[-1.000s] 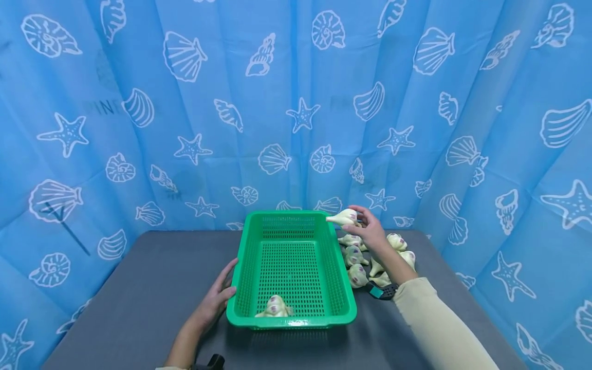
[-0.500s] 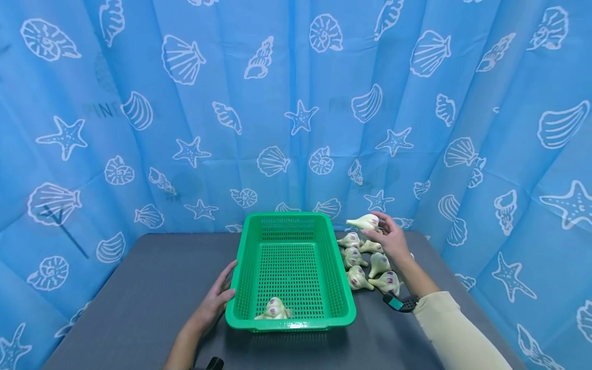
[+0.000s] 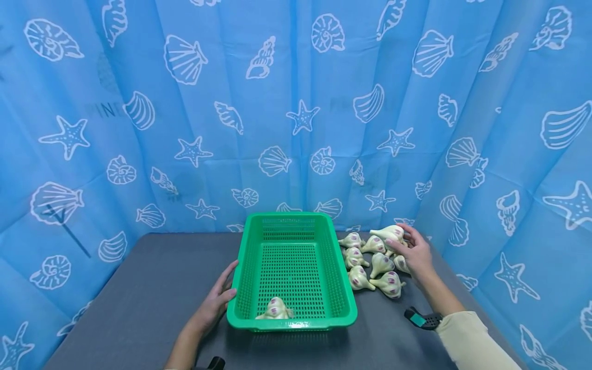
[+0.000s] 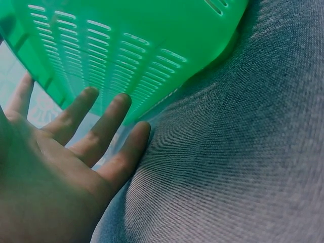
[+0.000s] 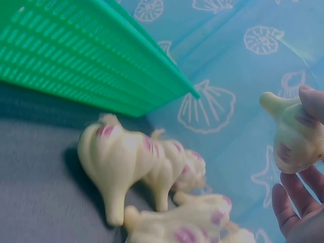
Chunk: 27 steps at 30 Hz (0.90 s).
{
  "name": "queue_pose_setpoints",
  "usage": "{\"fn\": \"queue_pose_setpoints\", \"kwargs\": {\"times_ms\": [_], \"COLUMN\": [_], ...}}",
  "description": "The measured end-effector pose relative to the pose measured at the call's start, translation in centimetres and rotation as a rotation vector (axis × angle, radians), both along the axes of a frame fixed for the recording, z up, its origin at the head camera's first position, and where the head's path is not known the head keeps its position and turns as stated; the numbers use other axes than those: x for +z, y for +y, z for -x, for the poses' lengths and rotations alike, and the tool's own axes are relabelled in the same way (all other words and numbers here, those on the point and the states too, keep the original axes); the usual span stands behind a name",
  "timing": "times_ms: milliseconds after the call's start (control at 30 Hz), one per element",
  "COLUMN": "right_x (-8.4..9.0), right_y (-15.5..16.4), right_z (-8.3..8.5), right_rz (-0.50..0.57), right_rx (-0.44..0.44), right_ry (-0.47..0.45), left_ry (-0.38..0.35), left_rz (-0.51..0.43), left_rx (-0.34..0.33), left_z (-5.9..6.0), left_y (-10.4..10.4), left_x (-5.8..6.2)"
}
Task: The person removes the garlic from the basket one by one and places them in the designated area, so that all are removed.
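Observation:
My right hand [image 3: 418,255] pinches a garlic bulb [image 3: 389,234] between thumb and fingers, over the far right of the table. In the right wrist view the held garlic bulb [image 5: 293,132] is clear of the others, its stem pointing up and left. Fingers spread and nearly straight, my left hand [image 3: 214,299] rests against the left side of a green plastic basket [image 3: 346,288]. The left wrist view shows those fingers [image 4: 115,111] along the slotted wall. One garlic bulb [image 3: 275,308] lies inside, at the basket's near end.
Several garlic bulbs [image 3: 358,278] lie grouped on the dark grey table [image 3: 180,267], right of the basket. Some are partly hidden behind my right hand. A blue curtain [image 3: 296,103] with white shell prints stands behind and along both sides.
My right hand has moved right and down with the garlic bulb, from beside the basket's far right corner to the far right of the group. The left hand and basket stay put.

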State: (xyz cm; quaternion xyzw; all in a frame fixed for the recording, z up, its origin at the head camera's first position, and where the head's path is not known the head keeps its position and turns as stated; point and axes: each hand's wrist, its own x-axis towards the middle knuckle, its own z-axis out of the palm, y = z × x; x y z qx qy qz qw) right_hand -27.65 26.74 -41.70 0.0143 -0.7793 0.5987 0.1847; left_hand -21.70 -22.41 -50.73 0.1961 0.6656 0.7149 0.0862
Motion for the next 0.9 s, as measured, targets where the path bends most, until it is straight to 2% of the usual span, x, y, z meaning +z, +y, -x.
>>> {"fn": "queue_pose_setpoints", "kwargs": {"times_ms": [333, 633, 900], "right_x": [-1.2, -2.8, -4.3], "right_y": [2.1, 3.6, 4.5], "right_z": [-1.9, -3.3, -4.5], "right_rz": [0.003, -0.089, -0.124], "right_rx": [-0.071, -0.196, -0.197], "right_ry": [-0.053, -0.171, -0.271], "left_ry": [-0.008, -0.031, -0.032], "left_rz": [0.004, 0.016, 0.014], "left_rx": [0.02, 0.045, 0.061], "left_z": [-0.1, -0.1, -0.1], "left_y": [0.1, 0.4, 0.3], "left_x": [0.0, 0.1, 0.1]}}
